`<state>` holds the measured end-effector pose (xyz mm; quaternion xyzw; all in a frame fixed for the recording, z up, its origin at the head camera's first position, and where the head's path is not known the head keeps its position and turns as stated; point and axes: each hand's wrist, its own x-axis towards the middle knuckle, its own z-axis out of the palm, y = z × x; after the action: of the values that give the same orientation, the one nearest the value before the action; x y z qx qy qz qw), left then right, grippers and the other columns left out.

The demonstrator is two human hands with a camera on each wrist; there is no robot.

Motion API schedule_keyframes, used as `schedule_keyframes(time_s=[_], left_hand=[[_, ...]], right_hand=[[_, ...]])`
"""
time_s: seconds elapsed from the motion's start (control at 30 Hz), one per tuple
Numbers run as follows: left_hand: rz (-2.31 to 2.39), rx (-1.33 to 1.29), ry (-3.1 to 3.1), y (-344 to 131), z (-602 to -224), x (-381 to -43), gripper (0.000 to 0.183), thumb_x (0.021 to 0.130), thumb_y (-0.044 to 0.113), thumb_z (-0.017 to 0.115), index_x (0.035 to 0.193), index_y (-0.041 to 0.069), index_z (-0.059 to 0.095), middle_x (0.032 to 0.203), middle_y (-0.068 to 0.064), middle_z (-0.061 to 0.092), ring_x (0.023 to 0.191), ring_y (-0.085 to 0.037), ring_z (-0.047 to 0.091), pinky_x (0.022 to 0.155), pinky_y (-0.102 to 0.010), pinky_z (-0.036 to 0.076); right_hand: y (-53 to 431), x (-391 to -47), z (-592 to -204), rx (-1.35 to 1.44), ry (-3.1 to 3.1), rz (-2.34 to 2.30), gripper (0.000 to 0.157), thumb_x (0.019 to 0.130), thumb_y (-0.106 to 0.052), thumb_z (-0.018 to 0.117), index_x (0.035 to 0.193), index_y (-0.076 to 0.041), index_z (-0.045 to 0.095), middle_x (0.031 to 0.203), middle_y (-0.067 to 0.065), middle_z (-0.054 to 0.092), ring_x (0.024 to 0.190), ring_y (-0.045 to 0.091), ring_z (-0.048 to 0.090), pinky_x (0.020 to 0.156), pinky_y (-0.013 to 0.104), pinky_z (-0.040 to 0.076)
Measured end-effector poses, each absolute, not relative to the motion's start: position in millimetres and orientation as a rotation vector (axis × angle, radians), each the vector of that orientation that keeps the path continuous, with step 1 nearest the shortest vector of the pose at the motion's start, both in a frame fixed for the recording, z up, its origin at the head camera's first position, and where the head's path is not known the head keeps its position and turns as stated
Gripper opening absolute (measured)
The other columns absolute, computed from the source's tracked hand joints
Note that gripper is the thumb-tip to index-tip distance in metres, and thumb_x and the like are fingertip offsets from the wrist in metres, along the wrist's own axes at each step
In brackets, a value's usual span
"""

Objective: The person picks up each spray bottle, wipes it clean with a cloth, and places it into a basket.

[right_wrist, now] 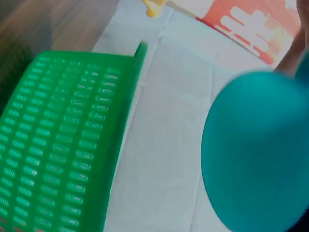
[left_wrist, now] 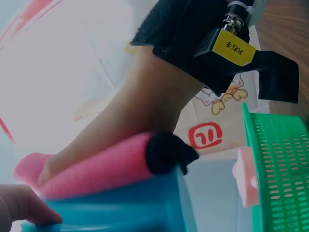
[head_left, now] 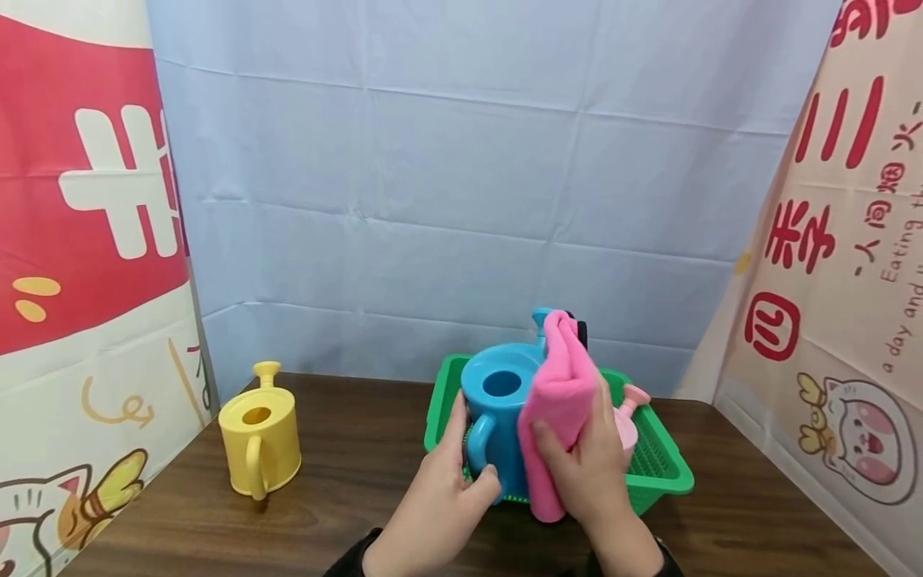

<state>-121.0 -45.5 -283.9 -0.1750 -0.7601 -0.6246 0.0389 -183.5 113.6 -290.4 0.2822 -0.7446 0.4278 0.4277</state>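
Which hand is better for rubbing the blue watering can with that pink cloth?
Probably the right hand: it grips the pink cloth against the blue watering can, while the left hand holds the can near its handle.

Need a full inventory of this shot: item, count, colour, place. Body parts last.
Blue watering can: 1, blue, held between the hands
Cloth: 1, pink, against the blue can's right side
Basket: 1, green, on the table, behind the hands
Pink watering can: 1, pink, in the basket, partly hidden
Yellow watering can: 1, yellow, table's left side
Table: 1, brown, below everything
Backdrop: 1, pale blue, rear
Printed sheets: 2, multicoloured, left and right
Wrist device: 1, black with yellow label, right wrist
Sleeves: 2, black, at the wrists
Left hand: 1, bare, gripping the blue can
Right hand: 1, bare, gripping the cloth
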Motion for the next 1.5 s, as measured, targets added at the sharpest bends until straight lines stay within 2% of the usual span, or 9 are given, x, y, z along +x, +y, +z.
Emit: schedule_keyframes(time_s=[0.17,0.27,0.4,0.57,0.83,1.0,1.17,1.37,1.5], left_hand=[[-1.906,-0.512,-2.353,-45,-285,-122,0.072,0.084,0.020,0.048,0.136,0.021,-0.002,0.137,-0.001,0.018,0.108,-0.026,0.041,0.079,-0.042,0.041],[-1.920,-0.480,-2.362,-46,-287,-123,0.072,0.085,0.023,0.046,0.135,0.022,-0.006,0.138,-0.003,0.016,0.118,-0.027,0.030,0.082,-0.045,0.038],[-1.929,-0.496,-2.314,-49,-289,-126,0.073,0.087,0.021,0.043,0.132,0.029,-0.013,0.135,0.000,0.022,0.111,-0.019,0.038,0.083,-0.036,0.040],[-1.853,-0.586,-2.203,-52,-291,-131,0.075,0.087,0.018,0.046,0.131,0.035,-0.012,0.134,0.013,0.017,0.119,-0.011,0.027,0.086,-0.033,0.038],[-1.844,-0.533,-2.282,-53,-286,-129,0.073,0.085,0.013,0.043,0.132,0.035,-0.009,0.128,0.010,0.029,0.103,-0.013,0.041,0.071,-0.028,0.040],[-1.847,-0.495,-2.301,-51,-282,-127,0.072,0.080,0.009,0.045,0.134,0.032,0.003,0.130,0.005,0.031,0.109,-0.019,0.040,0.079,-0.039,0.042],[-1.861,-0.498,-2.292,-49,-283,-127,0.069,0.082,0.013,0.046,0.136,0.025,0.006,0.135,0.000,0.024,0.115,-0.027,0.032,0.081,-0.047,0.038],[-1.917,-0.572,-2.245,-51,-287,-127,0.065,0.089,0.021,0.039,0.134,0.028,-0.008,0.139,0.004,0.012,0.121,-0.020,0.025,0.088,-0.043,0.034],[-1.924,-0.624,-2.131,-54,-285,-129,0.065,0.090,0.021,0.039,0.132,0.033,-0.009,0.137,0.009,0.010,0.122,-0.015,0.020,0.091,-0.041,0.031]], right_hand=[[115,-185,-295,0.666,-1.899,1.171,0.026,0.084,-0.015,0.045,0.108,-0.006,0.042,0.093,0.003,0.047,0.084,0.014,0.047,0.066,0.038,0.042],[109,-183,-299,0.662,-1.924,1.136,0.048,0.081,-0.020,0.052,0.125,-0.012,0.033,0.109,0.005,0.044,0.094,0.016,0.044,0.069,0.042,0.043],[96,-180,-302,0.688,-1.951,0.898,0.078,0.076,-0.040,0.057,0.136,-0.014,0.014,0.134,0.007,0.022,0.114,0.025,0.029,0.082,0.049,0.033],[85,-180,-304,0.751,-1.838,0.629,0.080,0.078,-0.055,0.044,0.133,-0.003,0.020,0.138,0.015,0.010,0.122,0.034,0.014,0.090,0.052,0.017],[92,-184,-300,0.691,-1.813,0.830,0.087,0.066,-0.046,0.065,0.134,-0.011,0.023,0.137,0.007,0.019,0.117,0.026,0.026,0.080,0.049,0.035],[106,-189,-299,0.733,-1.809,1.204,0.053,0.077,-0.013,0.057,0.125,-0.010,0.034,0.112,-0.001,0.044,0.097,0.014,0.043,0.072,0.032,0.044],[109,-193,-305,0.688,-1.802,1.295,0.019,0.087,-0.012,0.039,0.101,-0.002,0.045,0.088,0.002,0.049,0.082,0.013,0.048,0.068,0.025,0.042],[97,-190,-309,0.672,-1.842,1.022,0.065,0.077,-0.028,0.057,0.132,-0.010,0.026,0.125,0.004,0.035,0.106,0.018,0.038,0.076,0.041,0.039],[88,-187,-307,0.696,-1.812,0.720,0.080,0.075,-0.053,0.051,0.134,-0.008,0.022,0.137,0.012,0.018,0.117,0.031,0.024,0.083,0.051,0.028]])
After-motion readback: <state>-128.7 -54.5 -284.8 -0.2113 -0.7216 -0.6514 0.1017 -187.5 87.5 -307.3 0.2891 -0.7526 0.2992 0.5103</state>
